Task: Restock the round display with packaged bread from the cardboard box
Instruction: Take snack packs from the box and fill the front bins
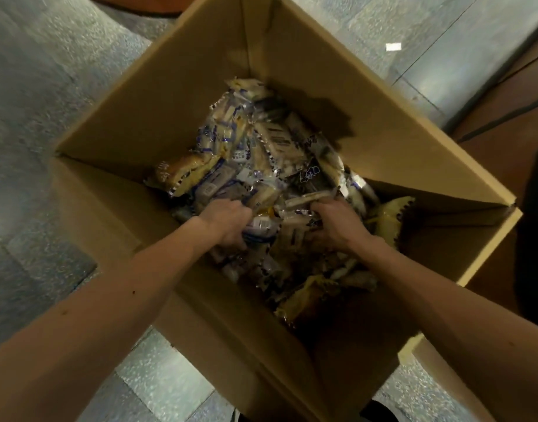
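Note:
A large open cardboard box (158, 111) stands on the floor below me, its flaps folded out. Inside lies a heap of packaged bread (255, 153) in clear wrappers with blue and white print, plus some yellow packs (386, 217). Both my arms reach down into the box. My left hand (228, 222) grips a bunch of packs at the near side of the heap, fingers curled into them. My right hand (334, 223) is dug into the packs beside it, fingers curled around several wrappers. The round display is out of view.
Grey speckled floor tiles (33, 117) surround the box. Brown wooden surfaces (505, 123) run along the right, and another brown edge shows at the top left. A small white scrap (393, 46) lies on the floor at the upper right. A dark shape borders the right edge.

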Motion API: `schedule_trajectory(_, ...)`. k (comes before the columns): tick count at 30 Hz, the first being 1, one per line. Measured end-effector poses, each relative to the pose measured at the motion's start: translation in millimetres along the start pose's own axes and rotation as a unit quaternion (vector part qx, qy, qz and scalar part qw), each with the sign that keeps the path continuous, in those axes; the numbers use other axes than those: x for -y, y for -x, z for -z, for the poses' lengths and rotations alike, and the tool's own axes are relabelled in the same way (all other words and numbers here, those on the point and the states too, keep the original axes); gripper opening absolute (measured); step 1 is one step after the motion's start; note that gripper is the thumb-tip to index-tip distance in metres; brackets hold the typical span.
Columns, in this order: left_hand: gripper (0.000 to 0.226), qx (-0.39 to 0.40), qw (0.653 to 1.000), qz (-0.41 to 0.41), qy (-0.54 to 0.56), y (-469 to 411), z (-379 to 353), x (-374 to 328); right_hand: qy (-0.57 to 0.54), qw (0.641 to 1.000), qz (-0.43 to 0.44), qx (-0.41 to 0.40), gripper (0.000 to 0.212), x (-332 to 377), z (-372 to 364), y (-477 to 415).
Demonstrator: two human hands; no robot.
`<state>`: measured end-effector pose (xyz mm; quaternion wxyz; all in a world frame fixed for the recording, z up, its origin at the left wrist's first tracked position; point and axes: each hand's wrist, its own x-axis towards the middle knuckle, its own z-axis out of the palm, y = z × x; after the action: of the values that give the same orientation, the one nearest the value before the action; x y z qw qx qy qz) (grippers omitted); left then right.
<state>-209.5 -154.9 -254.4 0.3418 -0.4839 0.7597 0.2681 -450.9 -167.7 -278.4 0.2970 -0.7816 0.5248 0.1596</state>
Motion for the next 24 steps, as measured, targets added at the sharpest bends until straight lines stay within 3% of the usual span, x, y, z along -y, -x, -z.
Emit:
schedule_trajectory(4,0.058,-0.050,0.995,0.044,0.070,22,25,-3,-0.004,0.997,0.015,-0.075,0.038,-5,40,25)
schedule_trajectory(8,0.058,-0.102,0.978,0.079,0.163,63,60,-22,-0.015,0.991,0.040,-0.125,0.028,-16,85,63)
schedule_trajectory(13,0.069,-0.191,0.960,0.113,0.173,121,113,-87,-0.006,0.985,0.033,-0.171,0.043,-52,148,150)
schedule_trajectory(17,0.073,-0.241,0.959,0.060,0.134,144,166,-174,-0.013,0.981,0.004,-0.192,0.036,-110,191,249)
schedule_trajectory(24,0.048,-0.230,0.972,-0.049,0.014,137,270,-372,0.005,0.964,-0.108,-0.244,0.040,-240,216,423)
